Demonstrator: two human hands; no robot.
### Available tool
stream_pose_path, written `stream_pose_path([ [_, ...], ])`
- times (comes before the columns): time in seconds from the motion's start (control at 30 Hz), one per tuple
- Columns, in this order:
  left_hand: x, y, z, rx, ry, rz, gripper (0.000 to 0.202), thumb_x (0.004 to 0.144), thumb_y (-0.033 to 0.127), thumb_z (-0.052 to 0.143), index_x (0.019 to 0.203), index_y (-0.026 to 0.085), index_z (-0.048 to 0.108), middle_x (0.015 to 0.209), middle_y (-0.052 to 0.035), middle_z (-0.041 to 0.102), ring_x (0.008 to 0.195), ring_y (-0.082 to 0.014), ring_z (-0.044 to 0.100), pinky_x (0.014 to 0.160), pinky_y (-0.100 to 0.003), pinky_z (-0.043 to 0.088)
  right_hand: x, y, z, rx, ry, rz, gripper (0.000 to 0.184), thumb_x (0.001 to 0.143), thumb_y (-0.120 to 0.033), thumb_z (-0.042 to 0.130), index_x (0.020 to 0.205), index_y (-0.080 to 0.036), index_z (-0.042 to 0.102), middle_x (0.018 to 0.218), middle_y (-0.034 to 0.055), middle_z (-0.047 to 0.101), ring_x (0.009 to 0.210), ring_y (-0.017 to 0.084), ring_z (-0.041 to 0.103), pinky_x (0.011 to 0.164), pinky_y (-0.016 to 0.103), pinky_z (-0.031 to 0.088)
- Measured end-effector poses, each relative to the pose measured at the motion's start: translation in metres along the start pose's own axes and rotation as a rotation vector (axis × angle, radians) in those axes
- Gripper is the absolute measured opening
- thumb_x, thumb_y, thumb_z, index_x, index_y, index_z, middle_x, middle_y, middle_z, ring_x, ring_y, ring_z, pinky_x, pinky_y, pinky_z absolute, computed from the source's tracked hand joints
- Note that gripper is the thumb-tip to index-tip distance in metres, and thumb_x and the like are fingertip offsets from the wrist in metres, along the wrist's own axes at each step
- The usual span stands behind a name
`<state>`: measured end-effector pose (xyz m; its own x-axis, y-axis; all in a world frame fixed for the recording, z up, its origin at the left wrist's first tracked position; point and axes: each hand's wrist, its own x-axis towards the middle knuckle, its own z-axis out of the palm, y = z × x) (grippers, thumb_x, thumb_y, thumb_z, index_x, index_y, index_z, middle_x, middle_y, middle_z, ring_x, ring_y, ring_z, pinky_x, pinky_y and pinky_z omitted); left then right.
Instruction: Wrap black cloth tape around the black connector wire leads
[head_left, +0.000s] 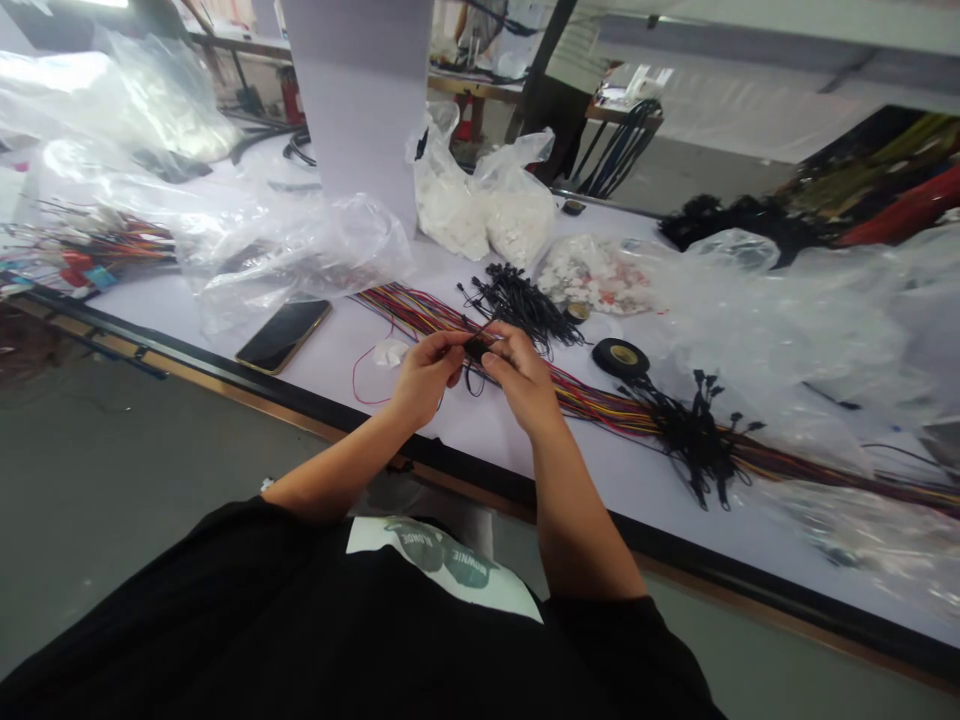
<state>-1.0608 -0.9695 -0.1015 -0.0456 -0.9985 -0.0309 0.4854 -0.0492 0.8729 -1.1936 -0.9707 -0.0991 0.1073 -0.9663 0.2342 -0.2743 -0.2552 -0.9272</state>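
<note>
My left hand and my right hand meet over the wire bundle, fingers closed. Between their fingertips is a small black connector with a thin black cable, part of which loops down below. The fingers partly cover it, so its exact shape is unclear. Beneath the hands runs a long bundle of coloured wires, red, yellow and dark. Just beyond lies a pile of short black cables with small plugs. More black cables rest across the bundle to the right.
A roll of black tape lies right of my hands, and a phone lies to the left. Clear plastic bags of white parts stand behind. Large plastic sheeting covers the right side. The dark table edge runs in front of me.
</note>
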Motion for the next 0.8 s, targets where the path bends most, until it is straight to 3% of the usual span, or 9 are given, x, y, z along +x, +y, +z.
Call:
stream_pose_path([
  [0.2, -0.004, -0.006, 0.002, -0.040, -0.033, 0.105, 0.011, 0.072, 0.014, 0.065, 0.072, 0.016, 0.054, 0.049, 0.0087, 0.042, 0.039, -0.0017, 0.034, 0.039, -0.016, 0.023, -0.002, -0.002, 0.003, -0.096, 0.036, -0.113, 0.020, 0.077, -0.028, 0.052, 0.096, -0.023, 0.050, 0.062, -0.0074, 0.050, 0.057, 0.012, 0.049, 0.059, 0.027, 0.036],
  [0.4, -0.006, -0.006, 0.003, -0.112, -0.035, 0.101, 0.020, 0.058, 0.018, 0.073, 0.071, 0.015, 0.058, 0.056, 0.0071, 0.050, 0.044, -0.0011, 0.040, 0.039, -0.014, 0.026, -0.002, 0.000, 0.003, -0.184, 0.056, -0.157, 0.016, 0.078, -0.029, 0.052, 0.093, -0.024, 0.048, 0.059, -0.0076, 0.052, 0.055, 0.013, 0.049, 0.058, 0.028, 0.037],
  [0.57, -0.003, -0.005, 0.004, -0.101, 0.033, 0.049, 0.019, 0.058, 0.021, 0.074, 0.062, 0.014, 0.056, 0.046, 0.0080, 0.045, 0.039, -0.0004, 0.034, 0.037, -0.015, 0.021, -0.001, 0.002, 0.001, -0.354, 0.081, -0.252, 0.019, 0.079, -0.031, 0.051, 0.096, -0.022, 0.051, 0.060, -0.0053, 0.053, 0.054, 0.014, 0.050, 0.059, 0.030, 0.038],
  [0.8, -0.004, -0.004, 0.002, -0.161, -0.058, -0.094, 0.022, 0.064, 0.020, 0.073, 0.061, 0.014, 0.051, 0.044, 0.0083, 0.043, 0.034, 0.0004, 0.031, 0.034, -0.014, 0.016, -0.001, 0.010, 0.000, -0.725, 0.254, -0.486, 0.026, 0.083, -0.034, 0.050, 0.103, -0.021, 0.059, 0.092, 0.0088, 0.068, 0.090, 0.026, 0.061, 0.080, 0.042, 0.042],
])
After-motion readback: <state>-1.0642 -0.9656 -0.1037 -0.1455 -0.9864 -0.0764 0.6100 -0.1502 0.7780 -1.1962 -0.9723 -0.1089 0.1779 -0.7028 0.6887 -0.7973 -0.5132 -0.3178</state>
